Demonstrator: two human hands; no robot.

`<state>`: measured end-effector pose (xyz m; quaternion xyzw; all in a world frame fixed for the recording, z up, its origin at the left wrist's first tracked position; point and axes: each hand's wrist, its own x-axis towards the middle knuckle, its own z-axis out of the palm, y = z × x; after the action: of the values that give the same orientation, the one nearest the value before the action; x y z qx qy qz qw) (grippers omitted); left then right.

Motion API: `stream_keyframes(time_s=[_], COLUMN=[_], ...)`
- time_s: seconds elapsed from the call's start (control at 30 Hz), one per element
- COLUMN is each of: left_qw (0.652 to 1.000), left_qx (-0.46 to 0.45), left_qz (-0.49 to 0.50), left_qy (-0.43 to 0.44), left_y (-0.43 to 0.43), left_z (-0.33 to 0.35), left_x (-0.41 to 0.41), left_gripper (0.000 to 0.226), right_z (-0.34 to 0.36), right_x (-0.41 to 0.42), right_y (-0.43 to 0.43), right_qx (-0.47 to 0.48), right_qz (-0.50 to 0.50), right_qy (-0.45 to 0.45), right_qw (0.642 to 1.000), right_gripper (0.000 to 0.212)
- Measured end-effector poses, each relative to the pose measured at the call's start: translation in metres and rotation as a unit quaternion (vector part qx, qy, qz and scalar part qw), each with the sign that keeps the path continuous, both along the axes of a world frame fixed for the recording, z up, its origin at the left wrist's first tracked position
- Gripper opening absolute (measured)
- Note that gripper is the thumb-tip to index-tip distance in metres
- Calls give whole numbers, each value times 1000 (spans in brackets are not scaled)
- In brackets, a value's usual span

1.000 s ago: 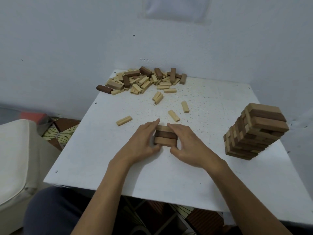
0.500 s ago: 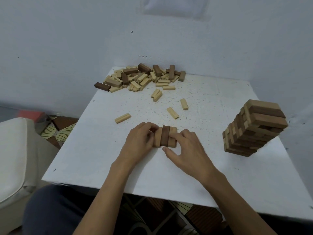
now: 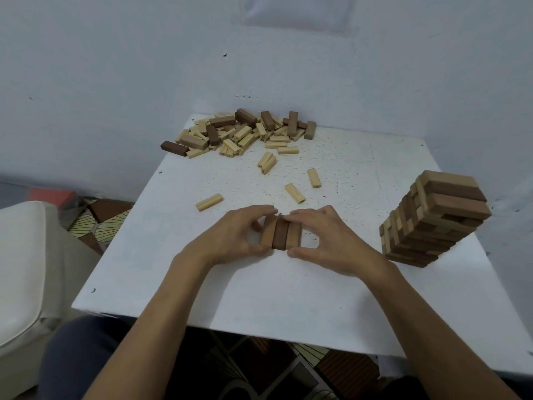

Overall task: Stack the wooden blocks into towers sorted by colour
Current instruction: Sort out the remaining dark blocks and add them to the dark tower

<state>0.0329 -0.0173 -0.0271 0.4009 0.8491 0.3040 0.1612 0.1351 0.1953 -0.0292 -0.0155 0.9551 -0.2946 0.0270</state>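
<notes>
Pinching 3-block row (image 3: 281, 236) w/ L hand (image 3: 230, 238) + R hand (image 3: 331, 241), mid tabletop (image 3: 288, 298); risks: colour mix-up via dark blk (image 3: 280, 230) between 2 lighter; skewing row by uneven squeeze; clipping tower (image 3: 432, 220) w/ R forearm.

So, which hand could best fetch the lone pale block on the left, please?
Probably left: the left hand sits nearest that block; the right hand would cross the row.
</notes>
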Motion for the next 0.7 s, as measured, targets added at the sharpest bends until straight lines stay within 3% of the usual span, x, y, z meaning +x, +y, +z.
stream_keyframes(time_s=[0.43, 0.7], left_qw=[998, 998], left_qx=[41, 51], left_qz=[-3, -20], left_qy=[-44, 23], left_y=[4, 9], left_z=[5, 59], left_x=[1, 23], left_gripper=[70, 73], right_z=[0, 60], right_x=[5, 32], right_y=[-7, -1], right_qx=[-56, -20], right_qz=[2, 7], right_qy=[37, 77], right_qw=[998, 997], right_gripper=[60, 59])
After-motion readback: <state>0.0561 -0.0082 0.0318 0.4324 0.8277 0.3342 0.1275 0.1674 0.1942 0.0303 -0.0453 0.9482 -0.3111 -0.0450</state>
